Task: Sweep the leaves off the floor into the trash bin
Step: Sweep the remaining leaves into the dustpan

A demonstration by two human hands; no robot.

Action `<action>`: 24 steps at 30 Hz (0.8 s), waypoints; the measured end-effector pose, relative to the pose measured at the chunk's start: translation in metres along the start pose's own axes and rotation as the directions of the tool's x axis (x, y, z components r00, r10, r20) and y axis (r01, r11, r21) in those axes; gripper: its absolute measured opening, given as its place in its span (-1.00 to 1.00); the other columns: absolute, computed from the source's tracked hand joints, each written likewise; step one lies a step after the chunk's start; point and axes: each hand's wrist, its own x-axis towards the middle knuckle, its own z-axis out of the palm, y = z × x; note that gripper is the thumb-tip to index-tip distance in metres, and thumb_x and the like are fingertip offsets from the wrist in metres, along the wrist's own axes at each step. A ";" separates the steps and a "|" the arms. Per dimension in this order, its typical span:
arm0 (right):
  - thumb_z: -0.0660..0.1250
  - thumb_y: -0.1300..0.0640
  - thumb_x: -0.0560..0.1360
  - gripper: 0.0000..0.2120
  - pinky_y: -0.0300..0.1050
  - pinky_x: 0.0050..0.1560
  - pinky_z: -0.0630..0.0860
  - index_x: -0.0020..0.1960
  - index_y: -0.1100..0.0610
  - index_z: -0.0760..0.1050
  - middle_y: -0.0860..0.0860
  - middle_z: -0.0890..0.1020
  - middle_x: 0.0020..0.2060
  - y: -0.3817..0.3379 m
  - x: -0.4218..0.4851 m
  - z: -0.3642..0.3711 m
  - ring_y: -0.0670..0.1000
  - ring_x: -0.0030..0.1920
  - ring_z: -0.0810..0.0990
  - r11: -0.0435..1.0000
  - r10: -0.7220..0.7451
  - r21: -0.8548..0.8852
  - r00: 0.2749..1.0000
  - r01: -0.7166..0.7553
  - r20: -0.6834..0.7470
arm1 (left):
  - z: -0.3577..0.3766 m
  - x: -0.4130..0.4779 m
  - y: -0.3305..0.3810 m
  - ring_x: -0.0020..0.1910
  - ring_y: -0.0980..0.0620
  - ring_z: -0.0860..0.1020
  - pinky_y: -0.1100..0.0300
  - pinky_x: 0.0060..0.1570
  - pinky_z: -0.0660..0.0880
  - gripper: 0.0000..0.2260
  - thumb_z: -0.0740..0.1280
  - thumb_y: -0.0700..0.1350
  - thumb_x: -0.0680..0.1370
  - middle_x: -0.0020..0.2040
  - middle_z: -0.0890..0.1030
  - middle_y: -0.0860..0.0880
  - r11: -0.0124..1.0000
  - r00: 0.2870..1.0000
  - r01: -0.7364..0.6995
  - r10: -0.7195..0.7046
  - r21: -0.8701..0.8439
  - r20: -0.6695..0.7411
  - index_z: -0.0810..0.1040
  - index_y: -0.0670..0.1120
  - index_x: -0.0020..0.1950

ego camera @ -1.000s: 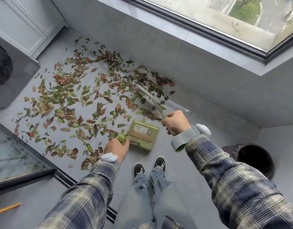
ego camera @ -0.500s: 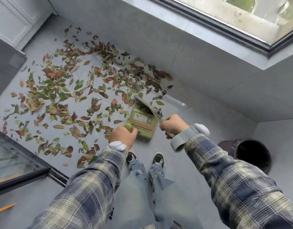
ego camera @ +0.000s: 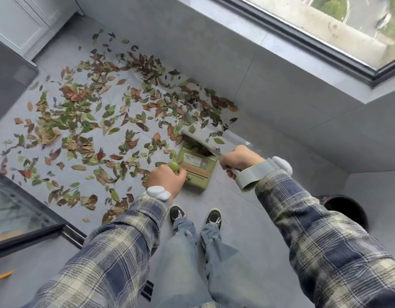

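Leaves (ego camera: 80,121) cover the floor (ego camera: 236,207) left of and beyond the dustpan (ego camera: 196,165). A hard stroke could flick them past its sides. The trash bin (ego camera: 345,210), right of the dustpan, shows only a dark interior. The dustpan seems to hold a few leaves at its mouth, where the right hand (ego camera: 238,160) grips the brush (ego camera: 201,143). The left hand (ego camera: 165,178) is wrapped round the dustpan's handle.
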 end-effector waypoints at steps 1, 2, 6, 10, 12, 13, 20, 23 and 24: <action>0.33 0.32 0.37 -0.95 -0.18 -0.46 0.46 -0.17 0.30 0.50 0.08 0.53 -0.59 -0.002 0.000 -0.005 0.03 -0.61 0.49 1.000 -0.014 -0.007 1.000 0.014 -0.021 | 0.001 0.002 0.000 -0.30 -0.14 0.51 0.18 -0.33 0.38 -0.61 0.23 0.19 0.51 -0.31 0.55 -0.11 1.000 1.000 0.004 -0.004 0.007 0.003 0.51 -0.10 -0.31; 0.34 0.31 0.37 -0.93 -0.18 -0.45 0.46 -0.15 0.30 0.52 0.08 0.54 -0.58 -0.004 -0.001 -0.009 0.04 -0.60 0.50 1.000 -0.025 -0.010 0.999 0.024 -0.037 | 0.001 0.003 0.002 -0.30 -0.13 0.51 0.18 -0.33 0.41 -0.60 0.23 0.19 0.50 -0.28 0.59 -0.13 1.000 1.000 0.008 -0.008 0.013 0.004 0.56 -0.12 -0.25; 0.35 0.28 0.44 -0.82 -0.11 -0.36 0.51 0.01 0.34 0.55 0.12 0.59 -0.45 -0.002 -0.001 -0.008 0.09 -0.48 0.55 0.997 -0.062 -0.037 0.996 0.060 -0.056 | 0.005 0.002 0.005 -0.28 -0.13 0.52 0.18 -0.30 0.44 -0.61 0.21 0.20 0.50 -0.25 0.61 -0.12 1.000 1.000 0.003 -0.003 0.018 0.016 0.63 -0.09 -0.16; 0.31 0.30 0.47 -0.79 -0.10 -0.35 0.51 0.08 0.35 0.54 0.13 0.55 -0.39 0.007 -0.001 0.011 0.10 -0.46 0.56 0.998 -0.065 -0.011 0.997 0.065 -0.029 | 0.011 -0.011 0.015 -0.32 -0.12 0.47 0.18 -0.32 0.37 -0.63 0.23 0.19 0.50 -0.33 0.51 -0.08 1.000 1.000 0.018 -0.018 -0.014 0.020 0.39 -0.05 -0.36; 0.29 0.30 0.47 -0.80 -0.15 -0.42 0.50 0.07 0.34 0.52 0.11 0.56 -0.40 0.013 0.000 0.018 0.05 -0.53 0.56 0.998 -0.062 -0.005 0.998 0.062 -0.002 | 0.011 -0.011 0.017 -0.33 -0.12 0.46 0.18 -0.32 0.35 -0.63 0.23 0.19 0.50 -0.32 0.51 -0.08 1.000 1.000 0.011 -0.011 -0.014 0.019 0.38 -0.05 -0.36; 0.29 0.30 0.47 -0.80 -0.17 -0.45 0.50 0.07 0.33 0.52 0.11 0.56 -0.40 0.016 -0.002 0.019 0.03 -0.56 0.56 0.998 -0.061 -0.006 0.998 0.062 0.016 | 0.009 -0.010 0.018 -0.32 -0.12 0.47 0.18 -0.33 0.36 -0.62 0.23 0.19 0.51 -0.31 0.53 -0.09 1.000 1.000 0.009 -0.008 -0.006 0.022 0.44 -0.08 -0.33; 0.31 0.22 0.38 -0.89 -0.14 -0.40 0.48 -0.14 0.27 0.52 0.09 0.62 -0.50 0.014 -0.012 -0.002 0.06 -0.56 0.54 0.997 -0.004 -0.080 0.991 0.015 0.135 | 0.009 -0.011 0.014 -0.29 -0.14 0.52 0.17 -0.30 0.47 -0.64 0.25 0.17 0.50 -0.24 0.61 -0.13 1.000 0.999 0.017 -0.017 -0.013 0.028 0.64 -0.09 -0.15; 0.30 0.24 0.37 -0.84 -0.17 -0.46 0.44 -0.09 0.31 0.52 0.14 0.63 -0.47 0.006 -0.015 -0.023 0.08 -0.55 0.51 1.000 0.001 0.003 0.993 -0.001 0.118 | 0.008 -0.012 0.017 -0.28 -0.14 0.54 0.18 -0.30 0.47 -0.62 0.23 0.18 0.51 -0.24 0.61 -0.11 1.000 0.999 0.008 -0.008 -0.012 0.042 0.65 -0.09 -0.13; 0.31 0.25 0.36 -0.83 -0.20 -0.49 0.43 -0.09 0.31 0.52 0.14 0.64 -0.46 0.004 -0.016 -0.030 0.07 -0.56 0.51 1.000 -0.008 0.022 0.995 0.006 0.103 | 0.006 -0.011 0.017 -0.26 -0.14 0.55 0.16 -0.28 0.49 -0.62 0.23 0.18 0.51 -0.23 0.62 -0.11 1.000 0.999 0.003 -0.002 -0.010 0.050 0.65 -0.09 -0.12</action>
